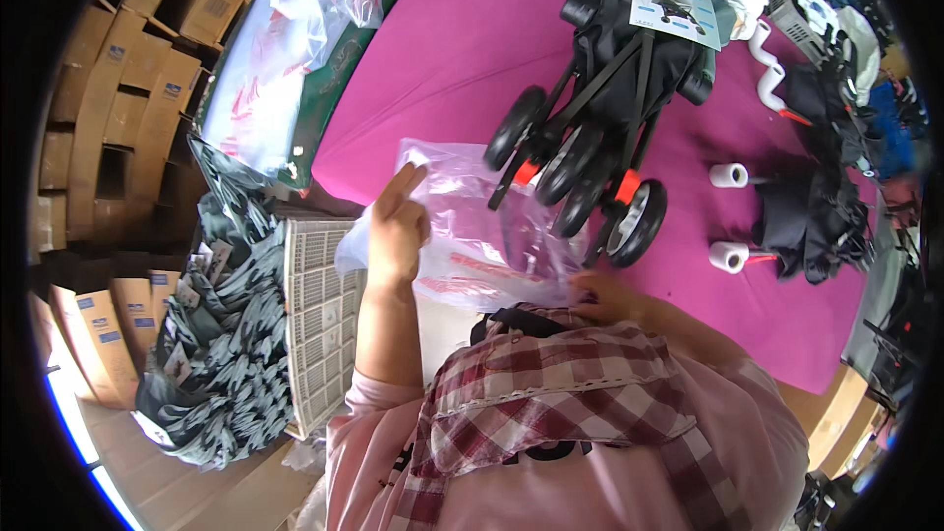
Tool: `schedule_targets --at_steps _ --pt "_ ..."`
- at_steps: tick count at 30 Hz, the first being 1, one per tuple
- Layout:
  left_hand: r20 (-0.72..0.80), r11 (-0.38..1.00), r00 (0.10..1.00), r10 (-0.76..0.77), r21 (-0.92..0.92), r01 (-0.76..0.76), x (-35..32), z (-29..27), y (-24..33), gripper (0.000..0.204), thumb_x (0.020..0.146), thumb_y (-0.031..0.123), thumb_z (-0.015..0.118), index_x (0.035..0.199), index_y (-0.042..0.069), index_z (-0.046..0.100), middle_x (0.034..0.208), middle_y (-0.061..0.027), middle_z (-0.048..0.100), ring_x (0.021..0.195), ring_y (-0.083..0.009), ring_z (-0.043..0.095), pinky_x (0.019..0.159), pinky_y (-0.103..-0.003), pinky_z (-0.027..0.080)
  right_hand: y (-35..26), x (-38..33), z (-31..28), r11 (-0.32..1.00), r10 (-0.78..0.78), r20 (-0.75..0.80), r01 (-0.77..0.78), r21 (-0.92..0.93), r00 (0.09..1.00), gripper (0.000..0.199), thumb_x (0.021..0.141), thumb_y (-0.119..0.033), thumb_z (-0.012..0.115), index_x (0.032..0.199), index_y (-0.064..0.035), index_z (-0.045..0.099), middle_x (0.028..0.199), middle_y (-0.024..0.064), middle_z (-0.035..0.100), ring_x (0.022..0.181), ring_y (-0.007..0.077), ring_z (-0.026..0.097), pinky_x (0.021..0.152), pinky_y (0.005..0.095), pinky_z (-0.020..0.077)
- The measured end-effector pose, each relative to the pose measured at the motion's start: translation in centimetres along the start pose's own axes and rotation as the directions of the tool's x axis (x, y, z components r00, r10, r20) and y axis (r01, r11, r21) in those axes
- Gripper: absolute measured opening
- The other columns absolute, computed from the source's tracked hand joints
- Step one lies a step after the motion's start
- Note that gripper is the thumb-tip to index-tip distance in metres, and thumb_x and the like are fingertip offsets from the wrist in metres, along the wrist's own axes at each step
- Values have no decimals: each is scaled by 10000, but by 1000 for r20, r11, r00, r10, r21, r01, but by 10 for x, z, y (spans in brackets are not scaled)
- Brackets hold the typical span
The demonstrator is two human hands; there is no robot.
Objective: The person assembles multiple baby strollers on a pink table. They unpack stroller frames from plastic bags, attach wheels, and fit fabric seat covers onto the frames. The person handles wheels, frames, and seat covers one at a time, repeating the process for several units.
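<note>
A clear plastic bag with red print is spread in front of me on the near edge of the pink-covered table. My left hand lies against the bag's left part, two fingers stretched forward and the others bent. At the bag's near right corner my right hand pinches its edge; the fingertips are partly hidden. Just beyond the bag lies a folded black stroller, its wheels pointing toward me. One wheel side overlaps the bag's far right part. A printed card hangs on the stroller.
Another person's white-gloved hand is beside the stroller's far end. White-wrapped stroller parts lie on the pink cover at right. More plastic bags sit far left. A white crate, dark folded fabric and cartons stand left.
</note>
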State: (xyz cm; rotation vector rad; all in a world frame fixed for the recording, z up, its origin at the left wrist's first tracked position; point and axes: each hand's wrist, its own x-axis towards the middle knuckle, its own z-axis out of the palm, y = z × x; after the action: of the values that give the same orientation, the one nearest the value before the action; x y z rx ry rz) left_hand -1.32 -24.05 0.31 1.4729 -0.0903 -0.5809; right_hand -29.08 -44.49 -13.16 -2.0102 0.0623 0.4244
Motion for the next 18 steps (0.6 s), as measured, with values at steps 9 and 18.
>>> schedule_targets --at_steps 9,18 --pt "72 933 997 -38 360 10 170 192 38 318 803 -10 428 1084 -88 555 1017 -236 602 511 -178 496 446 -293 361 58 -1 -202 946 -256 -330 306 108 908 172 857 -200 624 937 -49 644 882 183 664 850 364 633 758 459 496" --pt "119 923 988 97 360 -134 270 323 61 132 907 95 514 989 1 559 781 -135 585 560 -176 561 500 -285 423 149 23 -365 890 -328 -841 -159 -428 429 223 911 -227 618 1044 -47 609 880 225 674 819 417 646 721 484 509"
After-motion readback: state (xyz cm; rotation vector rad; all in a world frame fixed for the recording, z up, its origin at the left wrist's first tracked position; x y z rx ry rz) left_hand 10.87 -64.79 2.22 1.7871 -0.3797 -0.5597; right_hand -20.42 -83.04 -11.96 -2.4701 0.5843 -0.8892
